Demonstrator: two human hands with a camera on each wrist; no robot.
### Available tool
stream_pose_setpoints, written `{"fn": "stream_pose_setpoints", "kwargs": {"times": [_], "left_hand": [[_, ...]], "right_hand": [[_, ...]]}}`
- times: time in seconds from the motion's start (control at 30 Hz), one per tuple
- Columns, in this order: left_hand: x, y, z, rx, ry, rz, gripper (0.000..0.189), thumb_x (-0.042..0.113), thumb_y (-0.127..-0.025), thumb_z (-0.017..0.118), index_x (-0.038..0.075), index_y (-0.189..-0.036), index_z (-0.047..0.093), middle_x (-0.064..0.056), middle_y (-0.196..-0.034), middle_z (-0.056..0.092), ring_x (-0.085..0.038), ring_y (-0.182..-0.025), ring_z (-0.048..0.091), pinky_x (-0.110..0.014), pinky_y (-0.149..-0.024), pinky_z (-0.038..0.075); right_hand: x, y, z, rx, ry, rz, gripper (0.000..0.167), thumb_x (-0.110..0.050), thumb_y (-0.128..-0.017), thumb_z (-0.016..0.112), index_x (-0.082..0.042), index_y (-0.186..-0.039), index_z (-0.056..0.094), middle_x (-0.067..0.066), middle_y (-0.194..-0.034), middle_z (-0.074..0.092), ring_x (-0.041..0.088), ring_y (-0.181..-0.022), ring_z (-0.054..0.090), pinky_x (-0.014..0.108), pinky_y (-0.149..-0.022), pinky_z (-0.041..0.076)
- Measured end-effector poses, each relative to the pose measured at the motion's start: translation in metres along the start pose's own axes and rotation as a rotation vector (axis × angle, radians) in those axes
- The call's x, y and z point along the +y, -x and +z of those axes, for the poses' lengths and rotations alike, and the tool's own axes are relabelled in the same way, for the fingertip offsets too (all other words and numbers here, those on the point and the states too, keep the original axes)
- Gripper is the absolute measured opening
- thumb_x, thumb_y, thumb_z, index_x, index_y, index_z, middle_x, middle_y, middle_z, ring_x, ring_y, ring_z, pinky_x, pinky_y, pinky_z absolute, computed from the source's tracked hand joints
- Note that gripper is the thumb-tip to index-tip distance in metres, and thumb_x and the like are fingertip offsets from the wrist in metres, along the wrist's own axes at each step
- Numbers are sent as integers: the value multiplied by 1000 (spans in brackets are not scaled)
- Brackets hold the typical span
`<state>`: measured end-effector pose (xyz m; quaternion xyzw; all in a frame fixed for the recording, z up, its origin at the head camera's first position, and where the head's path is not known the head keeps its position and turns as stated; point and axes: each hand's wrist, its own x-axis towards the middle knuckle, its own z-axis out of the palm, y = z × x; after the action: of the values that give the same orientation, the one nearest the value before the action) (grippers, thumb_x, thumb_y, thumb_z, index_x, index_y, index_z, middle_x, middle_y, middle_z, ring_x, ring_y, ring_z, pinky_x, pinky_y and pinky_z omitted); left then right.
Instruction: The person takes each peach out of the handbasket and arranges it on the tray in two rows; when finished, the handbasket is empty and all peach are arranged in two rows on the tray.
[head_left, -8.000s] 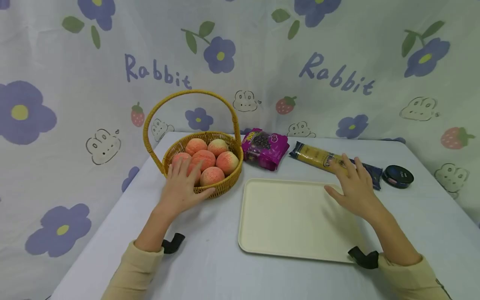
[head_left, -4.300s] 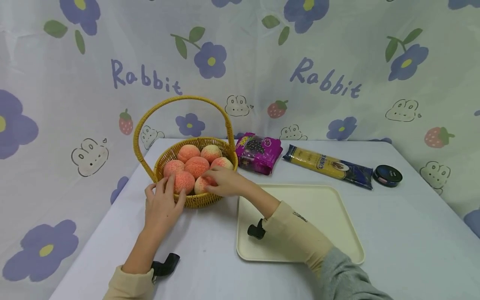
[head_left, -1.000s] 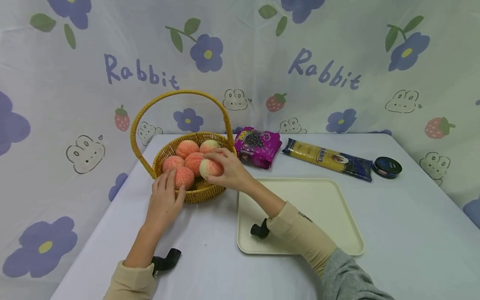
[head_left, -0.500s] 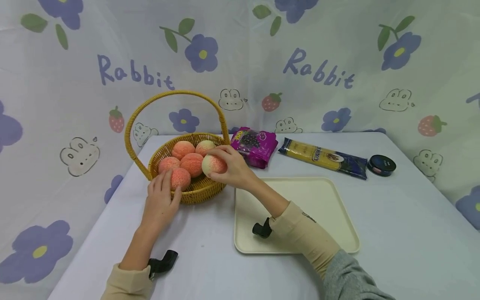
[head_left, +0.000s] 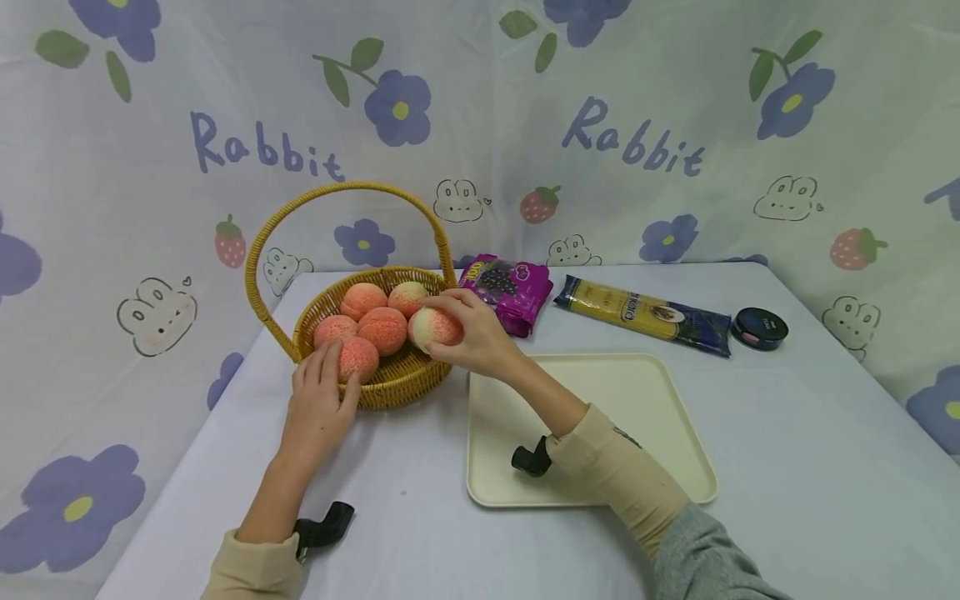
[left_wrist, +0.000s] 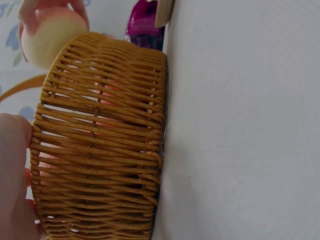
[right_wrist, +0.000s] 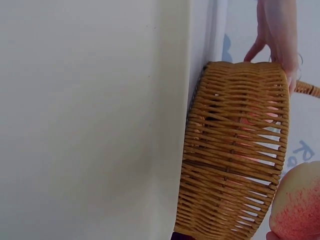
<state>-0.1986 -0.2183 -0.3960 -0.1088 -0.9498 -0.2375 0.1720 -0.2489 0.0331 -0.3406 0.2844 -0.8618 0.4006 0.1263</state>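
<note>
The fingers and thumb of our right hand (head_left: 480,337) grasp a round, pink-and-cream peach (head_left: 435,328) above the right side of a golden, round wicker basket (head_left: 405,390). Our left hand (head_left: 315,412) touches its left rim; we cannot tell whether those fingers clasp it.

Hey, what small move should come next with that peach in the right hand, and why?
Probably ease the peach sideways, toward the person's right, until it is over the tray. The right hand already grips it above the rim of the basket, and the tray lies just beside the basket, so a short sideways carry seems enough.
</note>
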Motion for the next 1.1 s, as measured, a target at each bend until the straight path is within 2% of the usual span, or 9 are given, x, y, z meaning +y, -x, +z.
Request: {"fn": "stream_pose_setpoints", "kwargs": {"times": [0.5,0.87,1.1], "left_hand": [[0,0,-1,9,0,7,58,29,-96,40,1,-143,21,-25,-141,25,-43,-126,20,-62,-94,26],[-2,0,0,8,10,0,59,30,-96,39,2,-144,20,-24,-142,24,-43,-126,19,-62,-95,25],[-2,0,2,10,13,0,59,31,-96,40,4,-144,20,-25,-142,24,-43,-126,20,-62,-95,25]], "right_hand": [[10,11,-11,31,21,-13,50,-22,-73,75,-15,-120,59,2,-121,48,17,-108,48,34,-85,47],[17,21,-21,22,53,2,52,-24,-73,74,-19,-122,57,4,-123,47,20,-112,46,37,-87,46],[25,30,-30,30,49,29,52,-22,-73,74,-18,-122,56,3,-123,47,19,-108,48,35,-85,47]]}}
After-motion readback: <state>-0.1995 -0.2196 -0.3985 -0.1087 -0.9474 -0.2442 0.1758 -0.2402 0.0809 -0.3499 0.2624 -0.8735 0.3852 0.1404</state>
